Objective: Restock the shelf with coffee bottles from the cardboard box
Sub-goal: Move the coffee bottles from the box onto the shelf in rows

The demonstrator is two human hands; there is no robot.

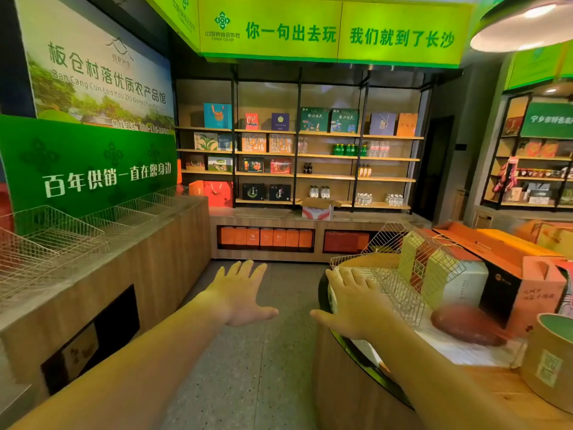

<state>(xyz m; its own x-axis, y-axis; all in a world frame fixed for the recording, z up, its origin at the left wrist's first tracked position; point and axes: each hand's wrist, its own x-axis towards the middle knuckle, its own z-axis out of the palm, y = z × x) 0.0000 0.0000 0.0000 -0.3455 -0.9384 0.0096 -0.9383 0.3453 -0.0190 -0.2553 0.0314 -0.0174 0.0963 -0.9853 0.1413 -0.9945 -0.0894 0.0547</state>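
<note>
"CHINA CO-OP" on overhead sign (pixel 269 13), "Ban Cang Cun Luo" on wall poster (pixel 93 41), "百年供销一直在您身边" on green panel (pixel 77 144)

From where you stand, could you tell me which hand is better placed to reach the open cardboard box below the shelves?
Right, marginally. Both hands are open and empty and the cardboard box stands far ahead, yet the right hand lines up nearer to it than the left hand.

Retail shop, farm-produce/gift store. Tall black-framed wooden wall shelving (pixel 297 155) stocked with colourful gift boxes (pixel 217 115) and rows of small bottles (pixel 347 149). Bright green overhead signboard (pixel 328 34), empty wire display baskets (pixel 55 234) along the left wooden counter.
</note>
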